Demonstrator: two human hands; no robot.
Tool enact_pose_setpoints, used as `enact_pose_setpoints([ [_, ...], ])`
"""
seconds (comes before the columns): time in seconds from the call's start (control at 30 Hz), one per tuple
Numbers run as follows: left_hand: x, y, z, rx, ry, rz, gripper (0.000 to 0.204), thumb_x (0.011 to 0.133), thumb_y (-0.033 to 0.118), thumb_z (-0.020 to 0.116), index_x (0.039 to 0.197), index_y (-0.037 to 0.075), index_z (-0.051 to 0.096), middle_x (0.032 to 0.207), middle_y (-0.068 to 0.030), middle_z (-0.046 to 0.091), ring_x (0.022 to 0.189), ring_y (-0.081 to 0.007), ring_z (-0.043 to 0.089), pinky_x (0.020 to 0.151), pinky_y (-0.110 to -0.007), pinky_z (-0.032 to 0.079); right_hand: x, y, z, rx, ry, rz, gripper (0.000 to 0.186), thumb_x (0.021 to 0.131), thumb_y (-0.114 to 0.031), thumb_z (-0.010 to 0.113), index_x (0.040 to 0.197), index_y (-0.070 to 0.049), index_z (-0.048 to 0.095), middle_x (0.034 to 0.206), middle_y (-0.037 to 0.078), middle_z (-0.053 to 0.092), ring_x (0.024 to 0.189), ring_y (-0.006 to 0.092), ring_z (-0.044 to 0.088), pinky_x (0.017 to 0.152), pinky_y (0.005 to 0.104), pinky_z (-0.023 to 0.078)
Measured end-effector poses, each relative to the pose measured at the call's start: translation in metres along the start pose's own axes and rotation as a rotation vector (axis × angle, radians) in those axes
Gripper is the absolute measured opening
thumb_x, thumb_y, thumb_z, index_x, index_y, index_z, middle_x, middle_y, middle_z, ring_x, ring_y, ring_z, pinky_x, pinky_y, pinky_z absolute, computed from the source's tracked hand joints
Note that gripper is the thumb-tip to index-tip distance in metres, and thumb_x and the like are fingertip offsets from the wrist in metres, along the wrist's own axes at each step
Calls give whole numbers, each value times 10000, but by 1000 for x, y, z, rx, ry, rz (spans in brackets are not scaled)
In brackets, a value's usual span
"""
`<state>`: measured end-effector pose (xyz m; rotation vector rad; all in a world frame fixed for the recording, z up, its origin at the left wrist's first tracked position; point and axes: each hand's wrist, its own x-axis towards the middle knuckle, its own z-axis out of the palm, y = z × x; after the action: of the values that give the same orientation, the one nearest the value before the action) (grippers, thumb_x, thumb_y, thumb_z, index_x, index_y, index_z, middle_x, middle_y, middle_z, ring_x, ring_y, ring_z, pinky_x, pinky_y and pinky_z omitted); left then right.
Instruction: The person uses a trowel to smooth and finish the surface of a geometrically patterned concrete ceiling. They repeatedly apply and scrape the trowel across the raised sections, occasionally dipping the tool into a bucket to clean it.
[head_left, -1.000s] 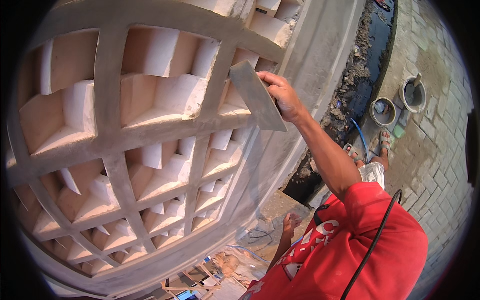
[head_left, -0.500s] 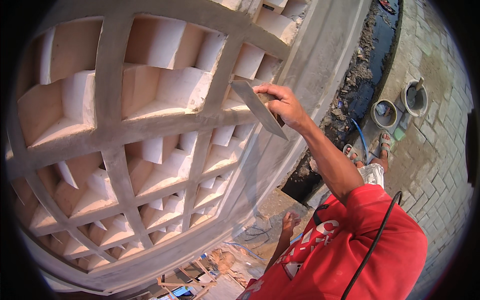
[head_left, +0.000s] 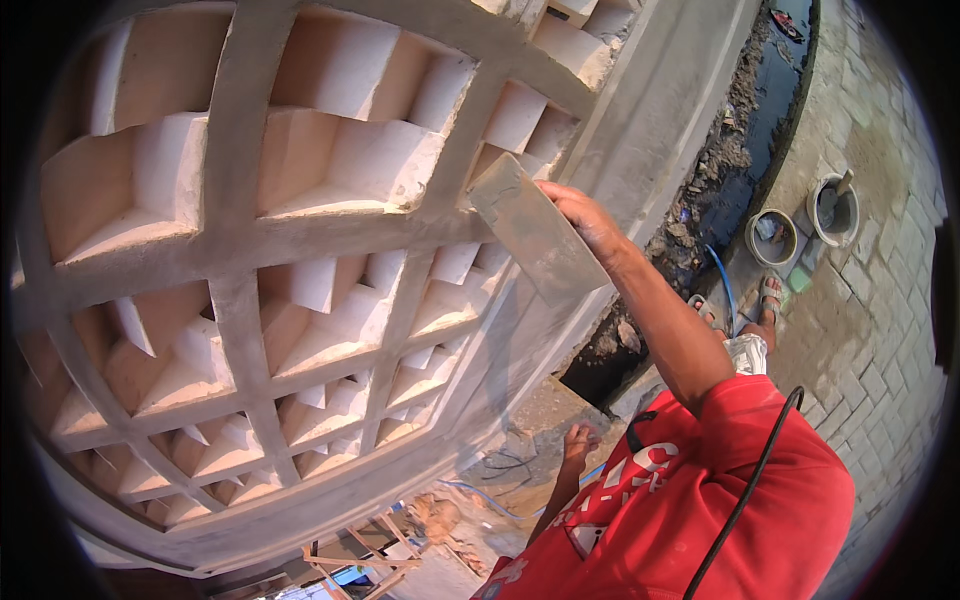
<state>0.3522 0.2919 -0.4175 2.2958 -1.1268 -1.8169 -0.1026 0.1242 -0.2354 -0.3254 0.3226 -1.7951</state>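
Observation:
My right hand (head_left: 585, 222) grips a rectangular grey plastering trowel (head_left: 540, 235) along its far side, with the handle hidden behind the plate. The trowel's broad, smeared face is turned toward me. It is held over the outer border of a grey cement lattice wall (head_left: 232, 235); I cannot tell whether it touches the surface. Deep pale cells with slanted inner slabs fill that lattice. Lower down, my left hand (head_left: 580, 442) hangs beside my red shirt, holding nothing, its fingers loosely apart.
A ditch of dark water (head_left: 735, 190) runs along the wall's foot. Beyond it, two buckets (head_left: 771, 238) stand on the paving (head_left: 890, 300) near sandalled feet, with a blue hose (head_left: 722, 275) alongside. A wooden frame (head_left: 365, 560) and rubble lie at the bottom.
The trowel has turned from nearly edge-on to showing its broad face, and my right hand has shifted slightly right and down. My left hand stays low; the view has shifted a little.

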Motion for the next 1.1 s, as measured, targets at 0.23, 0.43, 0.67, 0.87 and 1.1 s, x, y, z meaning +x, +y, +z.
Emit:
enact_pose_setpoints([
  [0.23, -4, -6, 0, 10, -12, 11, 252, 917, 233, 463, 1126, 99, 501, 979, -87, 605, 690, -192, 623, 605, -304, 482, -5, 19, -19, 510, -98, 142, 288, 906, -199, 434, 1099, -10, 532, 1008, 109, 615, 826, 199, 646, 677, 354, 569],
  [0.43, 0, -10, -7, -35, -18, 26, 273, 906, 224, 494, 1150, 103, 489, 992, -90, 607, 703, -189, 620, 628, -305, 488, -11, 40, -2, 793, -34, 170, 298, 911, -202, 403, 1113, -14, 518, 993, 114, 614, 838, 236, 644, 706, 382, 565],
  [0.67, -6, -2, -9, -24, -2, -1, 318, 876, 247, 546, 1151, 99, 485, 987, -90, 608, 693, -185, 614, 626, -298, 480, -10, 49, 23, 947, 30, 163, 309, 915, -217, 394, 1103, -3, 514, 938, 157, 615, 775, 300, 644, 652, 431, 564],
  [0.87, -1, -14, -12, -77, -30, 2, 341, 848, 254, 572, 1135, 86, 496, 966, -82, 609, 691, -183, 616, 616, -288, 474, -21, 62, 62, 1075, -17, 22, 310, 922, -243, 377, 1120, -49, 516, 995, 131, 603, 820, 283, 628, 674, 413, 544],
  [1.1, 44, -68, -35, 139, -164, 609, 361, 849, 248, 573, 1159, 87, 486, 945, -81, 593, 692, -185, 617, 603, -280, 470, -21, 70, 88, 1128, 21, 23, 341, 909, -302, 380, 1123, -80, 524, 972, 120, 597, 826, 281, 611, 697, 400, 520],
])
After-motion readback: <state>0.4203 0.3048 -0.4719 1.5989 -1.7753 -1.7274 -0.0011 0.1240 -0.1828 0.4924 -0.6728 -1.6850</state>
